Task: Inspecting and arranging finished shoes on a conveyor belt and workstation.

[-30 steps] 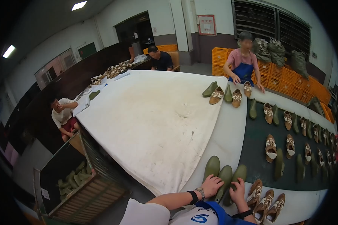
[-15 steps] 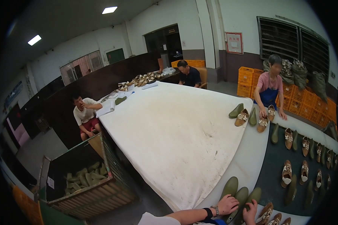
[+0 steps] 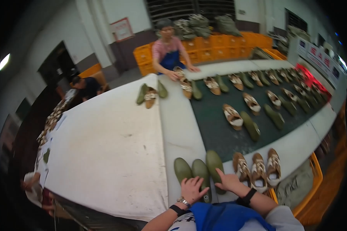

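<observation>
Three green shoe lasts stand side by side on the pale near edge of the table. My left hand point(image 3: 192, 189) lies across the heel ends of the left last point(image 3: 182, 168) and the middle last point(image 3: 200, 171), its fingers spread. On the right last point(image 3: 213, 159), my right hand point(image 3: 229, 181) grips the heel end, the index finger stretched along it. Just right of that hand sit three brown-and-white sneakers: a left one point(image 3: 241, 165), a middle one point(image 3: 258, 169) and a right one point(image 3: 273, 163).
A green conveyor belt point(image 3: 219, 134) carries rows of sneakers and lasts away to the right. A white cloth point(image 3: 112, 154) covers the table at left. Across it, a co-worker point(image 3: 167, 50) in a blue apron handles sneakers. Orange crates point(image 3: 208, 48) stand behind; another crate point(image 3: 316, 173) is at near right.
My view has swung to the right, bringing more of the belt and the three near sneakers into sight. Both hands stay at the lasts; my right index finger now stretches along the right one.
</observation>
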`<control>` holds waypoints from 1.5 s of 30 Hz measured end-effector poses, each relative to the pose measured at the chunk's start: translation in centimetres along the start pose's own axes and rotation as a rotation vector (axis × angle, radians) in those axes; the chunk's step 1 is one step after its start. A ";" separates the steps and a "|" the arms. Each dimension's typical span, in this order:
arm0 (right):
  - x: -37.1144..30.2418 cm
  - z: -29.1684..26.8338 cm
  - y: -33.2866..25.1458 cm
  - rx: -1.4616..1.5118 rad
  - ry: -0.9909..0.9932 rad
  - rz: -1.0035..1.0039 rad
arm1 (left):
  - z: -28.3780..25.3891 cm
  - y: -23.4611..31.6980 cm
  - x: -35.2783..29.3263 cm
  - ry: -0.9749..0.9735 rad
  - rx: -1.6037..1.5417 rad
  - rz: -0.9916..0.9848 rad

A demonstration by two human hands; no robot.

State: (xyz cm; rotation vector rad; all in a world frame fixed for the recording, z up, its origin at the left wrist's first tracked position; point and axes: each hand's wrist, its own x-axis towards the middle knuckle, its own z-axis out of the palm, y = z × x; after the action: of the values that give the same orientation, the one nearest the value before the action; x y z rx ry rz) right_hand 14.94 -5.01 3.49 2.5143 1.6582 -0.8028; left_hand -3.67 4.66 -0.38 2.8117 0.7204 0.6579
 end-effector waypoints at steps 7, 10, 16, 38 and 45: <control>3.3 -2.0 2.9 0.643 0.252 -0.033 | -0.4 -0.3 0.2 0.029 -0.040 0.009; 7.4 -5.2 5.5 1.234 0.138 0.131 | -0.2 -0.5 0.3 0.038 -0.042 0.009; 14.0 -7.4 5.0 0.269 0.396 0.057 | 0.2 -0.7 0.1 0.034 -0.064 -0.005; -8.5 -1.9 9.6 0.028 -0.069 -0.168 | 0.8 -1.1 -0.2 0.024 -0.027 0.004; -9.4 3.3 6.8 0.378 0.429 0.012 | 0.6 -1.3 -0.4 0.029 -0.029 0.000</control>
State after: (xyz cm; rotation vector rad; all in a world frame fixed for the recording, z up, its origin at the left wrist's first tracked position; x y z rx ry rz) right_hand 16.66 -16.87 2.96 3.1400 1.7321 -0.6608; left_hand -4.23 5.61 -1.41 2.7817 0.7105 0.7045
